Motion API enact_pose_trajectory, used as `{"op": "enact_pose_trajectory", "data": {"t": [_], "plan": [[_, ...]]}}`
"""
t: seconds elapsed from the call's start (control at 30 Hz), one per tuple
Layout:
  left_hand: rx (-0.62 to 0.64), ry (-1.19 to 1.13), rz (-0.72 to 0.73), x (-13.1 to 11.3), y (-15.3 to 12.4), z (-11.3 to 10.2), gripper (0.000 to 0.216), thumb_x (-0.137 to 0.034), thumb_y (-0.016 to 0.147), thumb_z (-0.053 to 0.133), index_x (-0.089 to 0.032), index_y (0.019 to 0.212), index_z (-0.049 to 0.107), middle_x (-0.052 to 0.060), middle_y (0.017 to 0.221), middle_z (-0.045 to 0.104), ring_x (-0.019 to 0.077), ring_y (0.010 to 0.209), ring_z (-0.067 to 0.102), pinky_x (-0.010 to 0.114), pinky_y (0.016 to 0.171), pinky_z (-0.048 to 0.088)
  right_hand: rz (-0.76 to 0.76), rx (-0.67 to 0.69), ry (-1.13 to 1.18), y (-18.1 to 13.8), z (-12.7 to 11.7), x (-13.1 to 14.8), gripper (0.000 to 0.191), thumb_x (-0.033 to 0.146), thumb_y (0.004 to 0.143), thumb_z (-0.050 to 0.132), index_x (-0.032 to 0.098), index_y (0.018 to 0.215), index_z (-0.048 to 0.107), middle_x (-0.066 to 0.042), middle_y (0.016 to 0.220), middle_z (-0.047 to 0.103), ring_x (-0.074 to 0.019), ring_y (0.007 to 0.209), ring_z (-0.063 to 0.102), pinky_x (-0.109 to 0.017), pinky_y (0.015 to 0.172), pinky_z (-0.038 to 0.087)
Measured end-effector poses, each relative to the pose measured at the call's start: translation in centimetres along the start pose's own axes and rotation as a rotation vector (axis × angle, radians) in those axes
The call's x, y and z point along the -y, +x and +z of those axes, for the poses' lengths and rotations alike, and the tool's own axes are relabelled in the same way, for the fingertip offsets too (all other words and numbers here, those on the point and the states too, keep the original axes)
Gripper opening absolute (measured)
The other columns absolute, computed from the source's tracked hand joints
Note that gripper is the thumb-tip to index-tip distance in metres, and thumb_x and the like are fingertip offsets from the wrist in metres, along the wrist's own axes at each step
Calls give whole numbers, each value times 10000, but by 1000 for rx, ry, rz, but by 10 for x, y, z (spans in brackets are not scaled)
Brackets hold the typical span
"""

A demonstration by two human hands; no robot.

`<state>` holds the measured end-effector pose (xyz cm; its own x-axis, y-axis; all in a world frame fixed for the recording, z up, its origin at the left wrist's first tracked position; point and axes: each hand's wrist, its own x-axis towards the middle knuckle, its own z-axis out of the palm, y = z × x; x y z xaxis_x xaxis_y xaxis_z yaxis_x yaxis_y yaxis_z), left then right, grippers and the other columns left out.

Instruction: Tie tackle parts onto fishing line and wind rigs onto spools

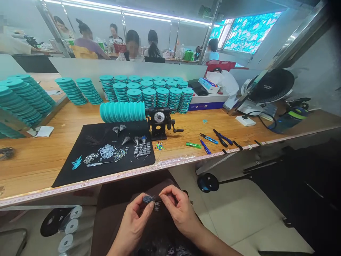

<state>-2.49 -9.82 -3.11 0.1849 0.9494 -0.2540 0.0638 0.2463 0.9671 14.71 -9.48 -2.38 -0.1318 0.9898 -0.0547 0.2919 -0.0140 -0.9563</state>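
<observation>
Bristly blue bundle (148, 199) pinched in my left hand (134, 222), held below the bench (106, 180) so my right hand (178, 209), just beside it, can reach.

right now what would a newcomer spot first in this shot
The teal spools catch the eye first, stacked in rows across the back of the bench, with a long row threaded on a dial winder. Just in front, a black mat holds small sorted piles of bristly parts. At the bottom of the view, the left hand pinches a small blue bundle, with the right hand close beside it.
</observation>
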Motion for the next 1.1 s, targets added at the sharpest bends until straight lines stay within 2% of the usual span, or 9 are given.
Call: {"op": "enact_pose_trajectory", "data": {"t": [0.2,0.3,0.5,0.6,0.73,0.9,1.1], "plan": [[53,3,-54,-1,-3,3,321,-490,858,565,-177,788,569,-10,694,537,139,624,422,234,577,363,-72,-33,-60,0,-2,-4,204,320,917,600,188,790,689,27,678,528,-115,618,438,-247,585,323],[23,71,-11,-3,-4,4,307,-476,842,571,-182,757,555,-23,681,486,146,642,418,239,602,364,-77,-39,-88,0,-3,-7,178,320,906,624,204,801,709,24,674,557,-124,638,470,-255,620,335],[12,182,24,-4,-4,2,316,-461,817,544,-198,653,484,-40,628,420,146,615,385,246,594,338,-72,69,-44,-3,-4,-7,171,317,945,562,217,897,692,3,794,626,-143,751,536,-253,681,368],[22,199,17,-2,-3,2,311,-460,815,533,-202,654,466,-45,625,402,143,604,367,243,579,325,-30,103,-39,-6,-4,-4,177,323,977,488,201,944,613,19,764,567,-125,687,486,-245,635,354],[38,189,24,-3,-4,1,318,-466,805,539,-205,642,457,-41,628,399,147,610,366,245,585,317,7,120,22,-8,-3,-2,233,370,989,448,189,865,526,54,668,428,-103,587,369,-238,552,297],[60,103,-16,-9,-5,0,352,-507,766,567,-208,621,448,-42,611,376,143,598,329,247,569,292,25,151,108,-5,-1,-5,263,410,954,517,180,832,556,63,633,360,-101,572,301,-243,527,251],[109,26,-48,-6,-4,0,395,-559,758,579,-207,638,446,-49,609,352,137,596,291,247,562,267,58,161,192,-3,1,-11,297,456,923,559,175,832,587,66,615,353,-98,559,289,-238,521,244]]}}
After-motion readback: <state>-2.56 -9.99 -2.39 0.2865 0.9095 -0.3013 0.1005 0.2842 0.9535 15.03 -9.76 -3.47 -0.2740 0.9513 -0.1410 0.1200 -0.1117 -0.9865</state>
